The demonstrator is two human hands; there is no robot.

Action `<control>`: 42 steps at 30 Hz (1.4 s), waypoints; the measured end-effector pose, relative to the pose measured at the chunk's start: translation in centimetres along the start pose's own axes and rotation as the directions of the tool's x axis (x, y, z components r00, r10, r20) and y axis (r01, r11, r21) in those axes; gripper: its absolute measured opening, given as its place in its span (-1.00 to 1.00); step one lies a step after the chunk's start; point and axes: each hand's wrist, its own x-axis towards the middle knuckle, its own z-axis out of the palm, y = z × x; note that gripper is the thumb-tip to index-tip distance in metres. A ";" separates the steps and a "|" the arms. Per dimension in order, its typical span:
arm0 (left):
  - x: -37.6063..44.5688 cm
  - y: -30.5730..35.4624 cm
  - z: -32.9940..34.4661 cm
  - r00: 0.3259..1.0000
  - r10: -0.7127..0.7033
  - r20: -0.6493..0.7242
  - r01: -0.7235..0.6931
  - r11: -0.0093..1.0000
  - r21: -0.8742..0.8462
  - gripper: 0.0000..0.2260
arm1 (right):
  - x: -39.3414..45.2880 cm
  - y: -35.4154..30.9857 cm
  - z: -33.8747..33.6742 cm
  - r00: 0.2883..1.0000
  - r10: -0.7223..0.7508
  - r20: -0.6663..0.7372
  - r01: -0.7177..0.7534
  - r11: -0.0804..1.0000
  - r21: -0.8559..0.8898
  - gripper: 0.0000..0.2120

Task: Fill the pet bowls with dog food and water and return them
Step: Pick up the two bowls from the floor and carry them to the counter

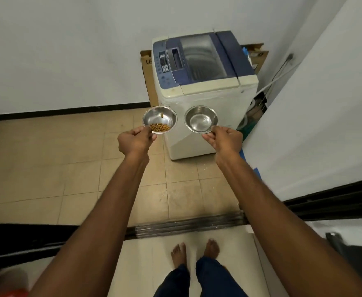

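A: How much room does the person have to move?

B: The tiled floor (47, 168) lies open to the left, running to the black skirting at the foot of the white wall (58, 61). Ahead stands a top-loading washing machine (203, 82), set toward the far right corner, with a cardboard box (146, 61) behind it against the wall. A second white wall closes the right side, and hoses hang in the narrow gap between it and the machine.

A: And underfoot?

B: A dark sliding-door track (186, 227) crosses the floor. The bare feet (197, 252) stand just on the near side of it.

A: Where are the bowls?

B: Both are held out in the air in front of the machine's front face, apart from each other and roughly level. The left hand (136, 142) pinches the near rim of the left bowl (159, 120); the right hand (225, 139) pinches the near rim of the right bowl (201, 119), thumb on top and fingers beneath.

A: What do they look like?

B: Round, shiny steel, shallow. The left one carries a small heap of brown kibble (159, 127) gathered at its near side, with one stray piece higher on the far wall. The right one shows only bright metal; whether water lies in it cannot be told.
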 end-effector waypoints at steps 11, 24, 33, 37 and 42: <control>-10.5 2.7 -7.1 0.998 0.024 0.050 -0.018 0.993 -0.114 -0.91 | -11.5 -3.0 -5.7 0.998 -0.032 0.047 0.031 0.999 0.029 -0.91; -25.6 0.8 -16.1 0.986 0.058 0.159 -0.036 0.990 -0.136 -0.94 | -24.8 -2.0 -17.1 0.993 -0.069 0.093 0.063 0.996 0.062 -0.88; -31.8 -0.9 -19.3 0.964 0.054 0.259 -0.029 0.995 -0.100 -0.92 | -31.4 0.2 -23.1 0.996 -0.083 0.021 0.081 0.992 0.101 -0.86; -34.0 -1.0 -19.7 0.939 0.050 0.339 -0.026 0.997 -0.075 -0.91 | -34.0 0.6 -25.3 0.992 -0.111 -0.055 0.117 0.985 0.127 -0.89; -36.7 -1.8 -19.9 0.890 0.049 0.453 -0.040 0.999 -0.029 -0.95 | -37.5 1.1 -28.9 0.975 -0.137 -0.174 0.168 0.969 0.180 -0.94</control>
